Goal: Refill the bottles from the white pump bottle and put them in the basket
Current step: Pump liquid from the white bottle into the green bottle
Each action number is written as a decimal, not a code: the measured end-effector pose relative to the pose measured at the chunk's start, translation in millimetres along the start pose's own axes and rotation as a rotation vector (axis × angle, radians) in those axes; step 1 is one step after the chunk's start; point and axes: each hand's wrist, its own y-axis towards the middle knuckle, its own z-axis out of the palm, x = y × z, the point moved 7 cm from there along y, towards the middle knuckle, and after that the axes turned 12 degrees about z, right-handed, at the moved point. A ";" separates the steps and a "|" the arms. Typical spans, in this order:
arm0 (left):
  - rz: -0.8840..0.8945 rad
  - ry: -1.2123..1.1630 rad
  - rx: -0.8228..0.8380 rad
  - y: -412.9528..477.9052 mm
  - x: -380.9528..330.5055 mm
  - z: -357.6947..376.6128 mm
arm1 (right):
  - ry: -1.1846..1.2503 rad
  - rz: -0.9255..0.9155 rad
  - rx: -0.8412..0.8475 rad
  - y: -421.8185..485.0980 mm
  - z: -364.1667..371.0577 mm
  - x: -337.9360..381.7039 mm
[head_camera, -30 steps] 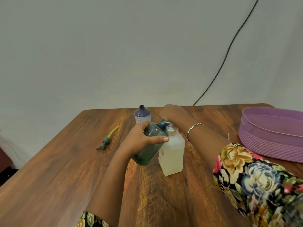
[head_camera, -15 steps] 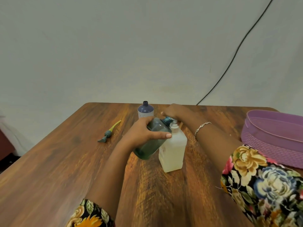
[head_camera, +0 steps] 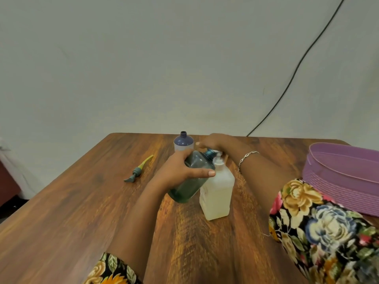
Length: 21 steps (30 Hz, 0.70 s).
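1. Grey wall w/ a black cable [head_camera: 297, 68] running down it. The wooden bench [head_camera: 82, 212] carries everything.
2. Change vs half a sec ago: hardly any. The green bottle [head_camera: 184, 191] stays tilted, neck at the spout of the white pump bottle [head_camera: 217, 193], and both hands keep their spots. So prob. still mid-fill on the first bottle.
3. Left hand [head_camera: 178, 171]: wrapped round the green bottle's shoulder, thumb across the front, holding it at a lean.
4. Right hand [head_camera: 217, 142]: reaches in over the pump head, fingers fairly flat, gripping nothing; looks like pressing.
5. Blue bottle [head_camera: 184, 141]: uncapped, upright just behind.
6. Loose pump top [head_camera: 138, 171]: lies well to the left.
7. Purple basket [head_camera: 344, 173]: far right, well apart; no bottle shows in it.
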 end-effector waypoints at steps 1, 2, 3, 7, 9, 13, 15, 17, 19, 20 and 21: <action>0.000 -0.009 0.014 -0.9 -0.5 2.7 | -0.019 0.005 -0.024 4.0 0.7 -2.5; -0.002 -0.014 0.028 -1.5 -0.1 5.1 | -0.023 0.004 -0.051 7.6 1.1 -5.0; -0.008 -0.012 0.038 -1.6 1.3 6.8 | -0.015 0.007 -0.063 9.6 2.2 -7.5; -0.016 -0.005 0.029 -1.4 5.5 8.0 | -0.009 0.003 -0.071 12.3 5.0 -8.3; -0.012 -0.035 0.014 -0.8 4.6 7.9 | 0.035 0.003 0.010 5.6 4.5 -7.0; -0.009 -0.039 -0.016 -0.6 2.3 1.2 | 0.114 -0.015 0.076 -3.1 -1.8 -2.1; -0.011 -0.028 -0.014 -0.9 1.5 0.3 | 0.096 -0.033 0.058 -1.8 -1.4 0.5; -0.004 -0.025 -0.001 -1.5 1.1 2.4 | 0.049 -0.043 0.025 5.1 1.4 0.7; -0.006 -0.022 0.023 -2.5 2.4 6.3 | -0.018 -0.037 -0.028 14.8 4.3 -0.8; -0.012 -0.025 0.029 -2.5 4.0 7.0 | -0.041 -0.028 -0.060 19.1 4.5 -2.0; -0.016 -0.028 0.030 -1.9 3.8 6.4 | -0.053 -0.019 -0.091 22.8 3.4 -2.3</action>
